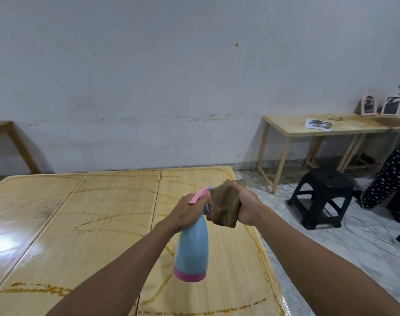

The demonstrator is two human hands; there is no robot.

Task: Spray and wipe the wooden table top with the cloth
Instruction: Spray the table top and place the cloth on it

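Wooden table top (pixel 107 224) fills the lower left and centre of the frame, three pale planks side by side, glossy, with brown streaky lines and loops across it and a glare patch at the far left edge. Streaks look like the residue to be cleaned, so wiping not done yet, by my read.

Second wooden table (pixel 331 126) at right against the wall, with printed photos and small frames on it; a person in dotted trousers (pixel 390 179) at the right edge. Black plastic stool (pixel 324 197) on the marble floor between the tables.

Spray bottle (pixel 191 242), blue with pink base and pink trigger, held above the table at lower centre, tilted with the nozzle pointing away, toward the far planks. Probably aimed to mist ahead of the wipe.

Cloth (pixel 225 205), brown and bunched, just right of the nozzle, lifted off the wood, likely kept ready for wiping.

Left hand (pixel 187 212) has fingers curled round the bottle neck, at the trigger. Right hand (pixel 245 206) grips the cloth in a closed fist.
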